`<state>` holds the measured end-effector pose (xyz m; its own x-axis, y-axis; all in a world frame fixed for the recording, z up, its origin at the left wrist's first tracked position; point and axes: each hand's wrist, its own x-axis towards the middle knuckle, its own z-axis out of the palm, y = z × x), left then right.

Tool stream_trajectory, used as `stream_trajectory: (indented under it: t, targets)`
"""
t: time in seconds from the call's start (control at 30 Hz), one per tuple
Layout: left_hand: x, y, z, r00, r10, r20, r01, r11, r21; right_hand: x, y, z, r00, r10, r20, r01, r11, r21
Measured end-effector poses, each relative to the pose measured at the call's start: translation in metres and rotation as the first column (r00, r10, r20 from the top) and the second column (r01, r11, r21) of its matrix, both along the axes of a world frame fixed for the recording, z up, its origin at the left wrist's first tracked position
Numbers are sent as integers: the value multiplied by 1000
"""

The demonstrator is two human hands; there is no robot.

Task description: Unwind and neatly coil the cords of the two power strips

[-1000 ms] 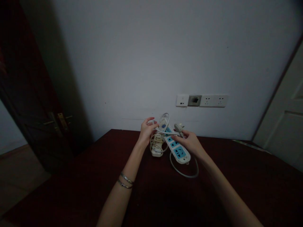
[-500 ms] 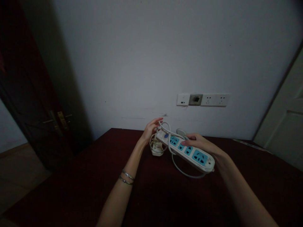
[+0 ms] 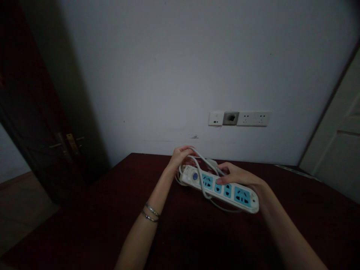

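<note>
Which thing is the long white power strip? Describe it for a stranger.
Find the dark red table by the grey wall. Above it, the bare right hand grips the long white power strip. Unlike the white rectangular wall sockets, it has blue socket panels.

The room is dim, with a soft, bluish light. The wall [image 3: 168,75] is brightest around its middle and becomes darker toward the corners. A deep shadow lies beside the dark door [image 3: 33,105], and the table [image 3: 98,217] is nearly black in front. The power strip [image 3: 232,198] appears rather clear, though fine details are slightly soft; upright lines lean at both sides.
</note>
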<state>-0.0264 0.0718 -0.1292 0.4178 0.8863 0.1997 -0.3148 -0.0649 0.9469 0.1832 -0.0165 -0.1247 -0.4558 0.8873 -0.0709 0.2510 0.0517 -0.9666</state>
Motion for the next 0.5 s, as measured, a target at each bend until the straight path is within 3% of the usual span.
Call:
stream_trajectory:
  t: [0.23,0.5]
  targets:
    - [10,9,-5,987,145,73,-123,962,-245,-1,3,0,977,-210,-36,211,977,33]
    - [-15,31,-18,956,268,119,-232,940,-252,8,8,5,912,-391,-122,406,902,148]
